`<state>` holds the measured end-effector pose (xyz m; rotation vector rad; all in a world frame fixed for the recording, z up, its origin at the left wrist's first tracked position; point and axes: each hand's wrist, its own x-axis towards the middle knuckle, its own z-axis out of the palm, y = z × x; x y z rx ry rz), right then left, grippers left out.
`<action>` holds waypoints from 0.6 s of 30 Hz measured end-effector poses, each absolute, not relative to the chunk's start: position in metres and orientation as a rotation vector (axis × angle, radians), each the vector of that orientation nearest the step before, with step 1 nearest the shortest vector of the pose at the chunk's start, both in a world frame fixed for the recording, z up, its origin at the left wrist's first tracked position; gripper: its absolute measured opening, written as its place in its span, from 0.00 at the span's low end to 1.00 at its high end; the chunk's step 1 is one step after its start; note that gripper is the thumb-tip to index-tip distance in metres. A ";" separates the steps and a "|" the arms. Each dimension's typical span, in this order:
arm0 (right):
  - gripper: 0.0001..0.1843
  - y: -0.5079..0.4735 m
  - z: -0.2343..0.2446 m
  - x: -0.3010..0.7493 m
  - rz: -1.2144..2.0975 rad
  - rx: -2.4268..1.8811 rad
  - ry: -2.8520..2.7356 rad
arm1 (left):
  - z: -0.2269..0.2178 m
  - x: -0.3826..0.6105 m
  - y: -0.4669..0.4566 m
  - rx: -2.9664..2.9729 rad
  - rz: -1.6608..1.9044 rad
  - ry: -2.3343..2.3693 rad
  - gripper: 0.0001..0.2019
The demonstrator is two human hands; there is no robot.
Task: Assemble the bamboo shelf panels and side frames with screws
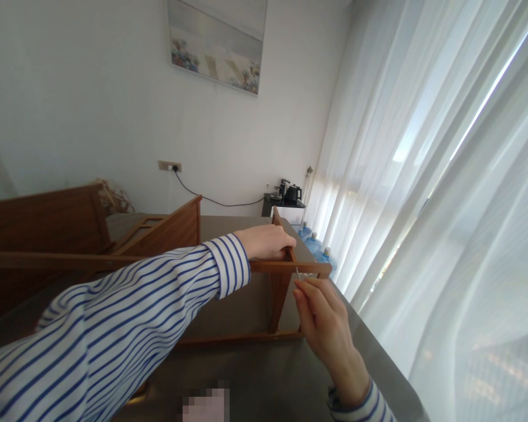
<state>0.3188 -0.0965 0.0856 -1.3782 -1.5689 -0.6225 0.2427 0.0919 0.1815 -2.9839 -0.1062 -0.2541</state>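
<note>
fingers of the right hand (323, 310) are pinched narrow on a thin metal rod (298, 274), whose upper end meets the front rail of a wooden frame (229, 266) close to the corner. a striped sleeve (145, 305), white with blue lines, runs across the lower left to the left hand (266, 241). this hand lies over the top of the frame, near the same corner, its fingers bent down beside a short wooden bar. their tips are mostly hidden, so i cannot tell whether they are clasped round the wood. the frame sits on a grey-brown table (250, 375), one upright showing below the rail, just left of the rod.

past the rail, a wooden panel (176, 225) slants up on the left, and a larger wooden board (44, 220) leans farther left. blue water bottles (324, 255) stand beyond the right edge of the table, next to long white curtains (378, 152). farther back, a low cabinet (290, 212) bears a black kettle (294, 193); a black cord (229, 205) runs from there to a socket (169, 166) on the white wall (92, 94). high on that wall hangs a framed picture (220, 47).
</note>
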 end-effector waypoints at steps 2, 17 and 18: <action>0.09 -0.094 0.081 0.316 -0.628 -1.384 -1.480 | 0.181 0.243 0.092 -2.981 -0.257 -0.096 0.07; 0.08 -0.093 0.069 0.304 -0.017 -1.284 -1.149 | 0.185 0.241 0.087 -2.994 -0.222 -0.127 0.06; 0.08 -0.095 0.070 0.308 -0.141 -1.321 -1.247 | 0.186 0.241 0.086 -2.998 -0.216 -0.131 0.06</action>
